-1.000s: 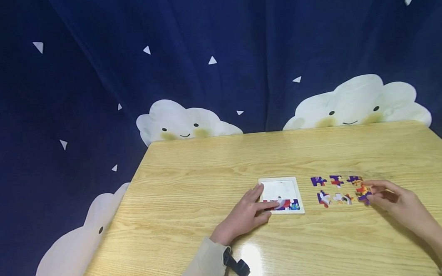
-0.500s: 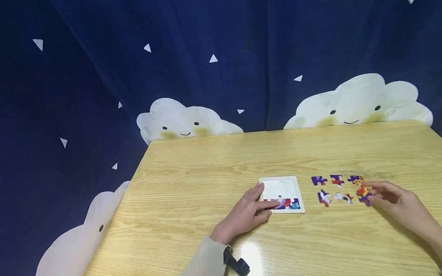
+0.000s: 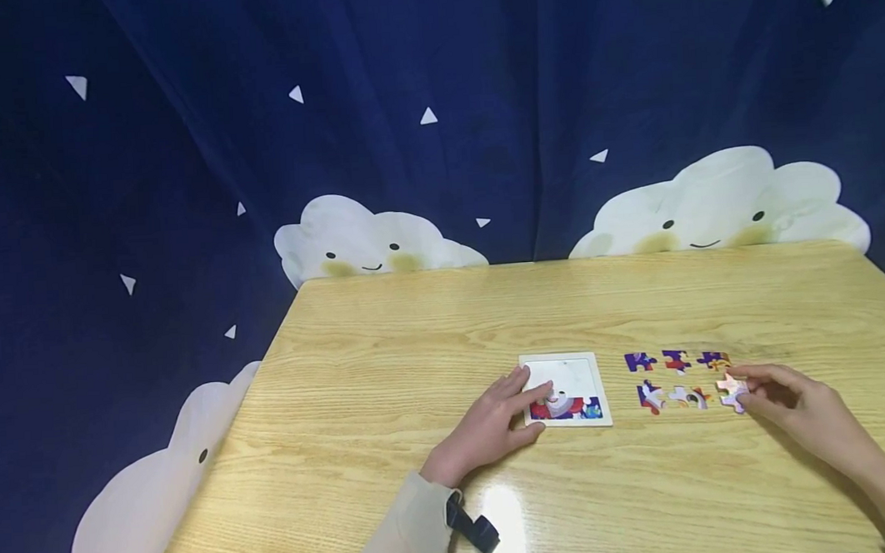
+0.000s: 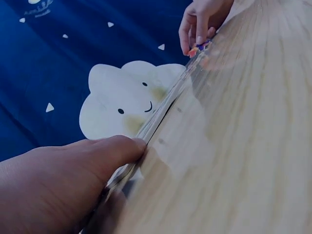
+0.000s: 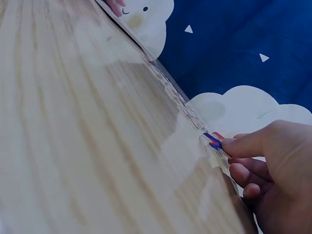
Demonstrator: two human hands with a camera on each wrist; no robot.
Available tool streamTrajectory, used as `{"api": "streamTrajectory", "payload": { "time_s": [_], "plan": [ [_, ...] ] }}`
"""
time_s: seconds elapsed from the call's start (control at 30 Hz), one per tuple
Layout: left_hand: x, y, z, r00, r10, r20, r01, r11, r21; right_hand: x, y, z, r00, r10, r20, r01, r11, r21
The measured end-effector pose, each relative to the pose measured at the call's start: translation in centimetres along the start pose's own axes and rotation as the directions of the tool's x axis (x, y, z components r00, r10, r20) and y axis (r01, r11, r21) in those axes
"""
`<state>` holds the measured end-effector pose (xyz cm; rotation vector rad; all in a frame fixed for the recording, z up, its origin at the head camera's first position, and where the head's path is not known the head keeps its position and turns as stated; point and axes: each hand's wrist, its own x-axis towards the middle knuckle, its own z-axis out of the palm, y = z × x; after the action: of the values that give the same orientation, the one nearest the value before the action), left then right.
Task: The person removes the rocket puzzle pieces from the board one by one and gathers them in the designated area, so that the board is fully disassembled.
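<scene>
My board's (image 3: 568,373) near row (image 3: 592,408) looks done, left hand (image 3: 488,429) spread there, right hand (image 3: 800,401) pinching a piece (image 3: 730,388), five others (image 3: 675,360) waiting.

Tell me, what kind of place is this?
Maybe a play corner or a child's room, though I can't be sure. Dark blue cloth with a smiling cloud hangs behind a wooden table, where puzzle pieces lie beside a white puzzle frame.

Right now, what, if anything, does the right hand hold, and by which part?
A puzzle piece, pinched at its right edge in the head view.
</scene>
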<state>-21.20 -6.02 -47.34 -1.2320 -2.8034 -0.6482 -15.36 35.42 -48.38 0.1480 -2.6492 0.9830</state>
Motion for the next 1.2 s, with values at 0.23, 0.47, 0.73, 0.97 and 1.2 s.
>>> {"api": "streamTrajectory", "payload": {
  "time_s": [0.23, 0.47, 0.73, 0.97, 1.2],
  "plan": [
    [0.1, -0.2, 0.0, 0.997, -0.072, -0.008, 0.072, 0.996, -0.056, 0.1, 0.1, 0.0, 0.999, 0.025, 0.033, -0.023, 0.999, -0.036],
    [0.2, -0.4, -0.1, 0.997, -0.080, -0.002, 0.079, 0.995, -0.059, 0.2, 0.1, -0.2, 0.998, 0.009, 0.055, -0.009, 1.000, -0.010],
    [0.3, -0.7, -0.1, 0.998, -0.067, -0.004, 0.066, 0.995, -0.069, 0.3, 0.1, -0.4, 0.997, 0.015, 0.075, -0.014, 1.000, -0.021],
    [0.3, -0.6, -0.3, 0.998, -0.060, -0.015, 0.059, 0.995, -0.077, 0.3, 0.2, -0.2, 0.998, 0.029, 0.052, -0.027, 0.999, -0.036],
    [0.3, -0.7, -0.1, 0.998, -0.053, -0.015, 0.052, 0.997, -0.065, 0.6, -1.2, 0.4, 1.000, -0.008, 0.003, 0.008, 1.000, 0.007]
  ]
}}
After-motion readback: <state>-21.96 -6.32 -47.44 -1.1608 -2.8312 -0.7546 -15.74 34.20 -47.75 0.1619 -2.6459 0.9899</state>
